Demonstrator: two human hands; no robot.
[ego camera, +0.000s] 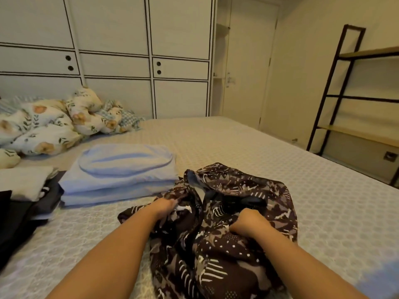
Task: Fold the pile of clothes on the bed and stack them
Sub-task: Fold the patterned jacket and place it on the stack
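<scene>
Patterned garment [216, 234] gripped by both hands on bed [280, 169]

Folded stack [121, 175] left of crumpled garment [226, 234]; duvet [47, 124] behind.

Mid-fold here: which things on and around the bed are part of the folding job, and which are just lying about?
Part of the job:
- brown patterned garment, gripped by left hand and right hand
- folded light-blue stack
- dark and white clothes at the left edge
- bed

Lying about:
- floral bedding
- ladder shelf
- wardrobe
</scene>
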